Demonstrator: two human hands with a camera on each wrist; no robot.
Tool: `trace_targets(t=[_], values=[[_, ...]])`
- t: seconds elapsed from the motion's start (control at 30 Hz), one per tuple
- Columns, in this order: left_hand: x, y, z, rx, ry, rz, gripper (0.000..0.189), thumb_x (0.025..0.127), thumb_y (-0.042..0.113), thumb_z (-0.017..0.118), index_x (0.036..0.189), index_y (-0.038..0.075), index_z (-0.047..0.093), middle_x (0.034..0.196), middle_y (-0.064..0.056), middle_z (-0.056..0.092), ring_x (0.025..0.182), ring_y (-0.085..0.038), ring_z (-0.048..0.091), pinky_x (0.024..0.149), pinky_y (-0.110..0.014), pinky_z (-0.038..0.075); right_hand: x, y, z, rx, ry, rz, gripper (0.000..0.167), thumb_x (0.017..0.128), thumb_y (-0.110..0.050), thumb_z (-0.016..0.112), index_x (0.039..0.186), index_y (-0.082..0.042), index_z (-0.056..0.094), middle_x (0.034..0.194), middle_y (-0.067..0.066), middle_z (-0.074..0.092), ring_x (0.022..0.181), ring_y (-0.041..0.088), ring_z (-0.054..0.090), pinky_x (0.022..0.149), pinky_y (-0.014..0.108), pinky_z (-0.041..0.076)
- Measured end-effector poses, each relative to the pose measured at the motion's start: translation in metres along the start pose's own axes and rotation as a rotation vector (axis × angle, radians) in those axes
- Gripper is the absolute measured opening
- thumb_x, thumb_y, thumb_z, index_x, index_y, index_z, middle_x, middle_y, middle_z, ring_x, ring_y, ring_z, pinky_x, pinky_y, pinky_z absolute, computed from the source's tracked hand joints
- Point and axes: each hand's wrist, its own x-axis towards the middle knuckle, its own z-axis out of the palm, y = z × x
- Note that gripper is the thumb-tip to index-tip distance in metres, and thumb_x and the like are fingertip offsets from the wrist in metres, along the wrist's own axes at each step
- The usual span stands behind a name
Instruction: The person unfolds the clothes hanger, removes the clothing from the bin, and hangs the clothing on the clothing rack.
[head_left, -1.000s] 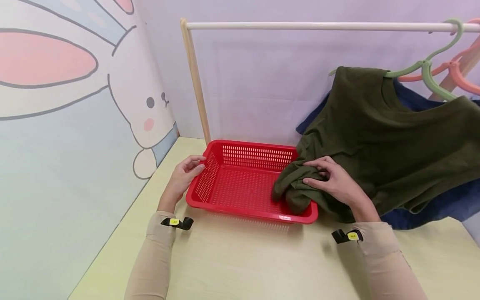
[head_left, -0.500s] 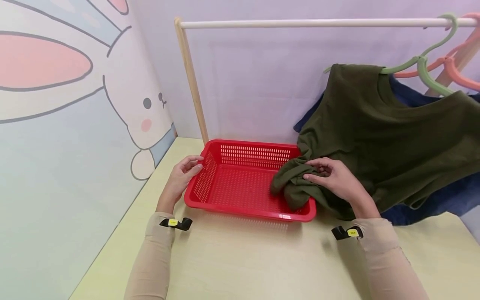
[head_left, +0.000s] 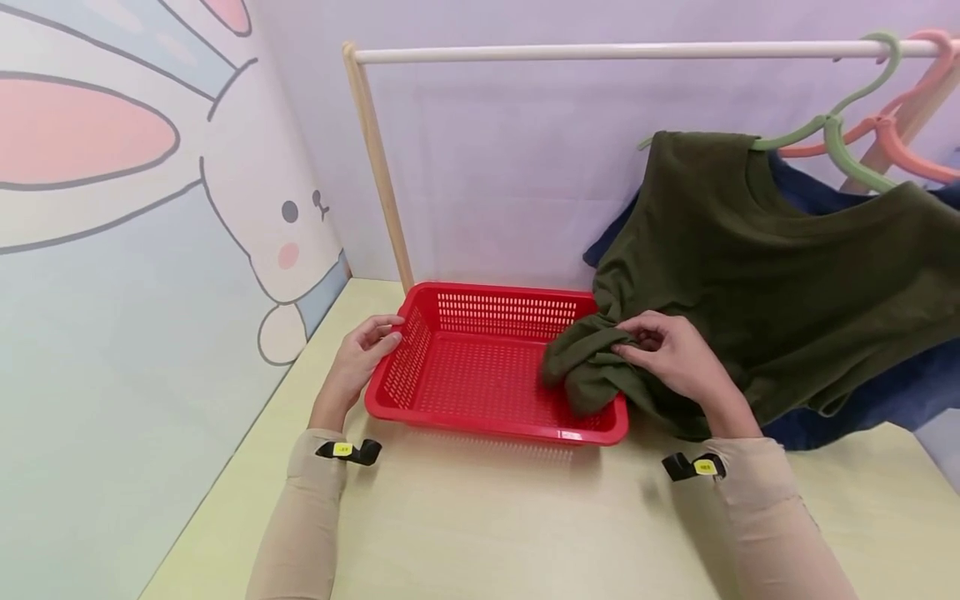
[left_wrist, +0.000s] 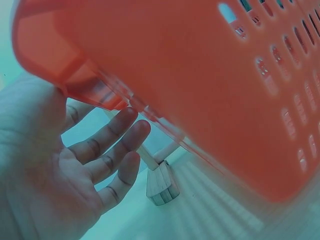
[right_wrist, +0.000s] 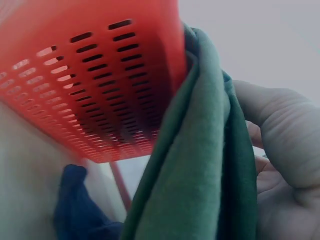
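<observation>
A red plastic basket [head_left: 495, 432] with slotted walls sits on the table. At its left rim is my left hand [head_left: 358, 367], thumb and index finger gripping the edge; in the left wrist view the other fingers [left_wrist: 107, 162] hang half curled beneath the rim. A dark green T-shirt [head_left: 750, 275] hangs from a green hanger [head_left: 843, 154], and its bunched lower corner drapes over the basket's right rim and inside. My right hand [head_left: 682, 358] pinches that bunched cloth between thumb and fingers. In the right wrist view the green cloth [right_wrist: 192, 165] hangs beside the basket wall [right_wrist: 100, 75].
A white rail [head_left: 570, 53] on wooden legs [head_left: 378, 167] spans the back. Behind the green T-shirt hang a blue garment [head_left: 877, 417] and a pink hanger [head_left: 900, 150]. A wall with a painted rabbit [head_left: 255, 233] stands at the left. The pale wooden table [head_left: 525, 525] extends in front.
The view shifts slightly, so the rail and basket appear a little further left. Both hands keep their places at the basket's rim, and the bunched cloth barely moves.
</observation>
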Motion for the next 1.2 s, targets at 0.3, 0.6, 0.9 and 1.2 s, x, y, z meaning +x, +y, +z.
trace_targets(t=[0.3, 0.6, 0.9, 1.2], values=[[0.002, -0.001, -0.001, 0.015, 0.01, -0.007, 0.048, 0.112, 0.033, 0.069, 0.154, 0.011, 0.061, 0.147, -0.022, 0.061, 0.125, -0.032, 0.065, 0.09, -0.028, 0.065, -0.008, -0.006, -0.027, 0.029, 0.186, -0.042, 0.023, 0.097, -0.002, 0.086, 0.12, -0.004, 0.082, 0.104, -0.004, 0.074, 0.08, 0.009, 0.06, 0.069, 0.011, 0.051], [0.0, 0.0, -0.001, 0.007, 0.005, -0.008, 0.047, 0.113, 0.031, 0.068, 0.154, 0.01, 0.06, 0.148, -0.023, 0.061, 0.126, -0.032, 0.065, 0.091, -0.028, 0.065, -0.017, -0.003, -0.05, 0.034, 0.292, 0.014, 0.026, 0.099, 0.001, 0.082, 0.124, 0.004, 0.078, 0.1, -0.022, 0.072, 0.079, -0.001, 0.063, 0.073, 0.006, 0.052], [0.001, -0.002, -0.001, 0.004, 0.006, -0.015, 0.048, 0.112, 0.033, 0.069, 0.154, 0.01, 0.06, 0.147, -0.021, 0.061, 0.123, -0.028, 0.066, 0.09, -0.029, 0.066, -0.024, -0.003, -0.069, 0.063, 0.417, 0.076, 0.029, 0.1, -0.006, 0.084, 0.127, 0.002, 0.079, 0.101, -0.023, 0.072, 0.083, -0.001, 0.064, 0.076, 0.004, 0.052], [0.0, -0.002, -0.001, -0.001, 0.007, -0.014, 0.05, 0.112, 0.033, 0.069, 0.155, 0.011, 0.059, 0.147, -0.02, 0.06, 0.124, -0.03, 0.065, 0.091, -0.029, 0.065, -0.031, -0.003, -0.086, 0.141, 0.611, 0.142, 0.031, 0.099, -0.006, 0.084, 0.128, 0.003, 0.079, 0.101, -0.02, 0.076, 0.086, -0.002, 0.07, 0.08, 0.005, 0.054]])
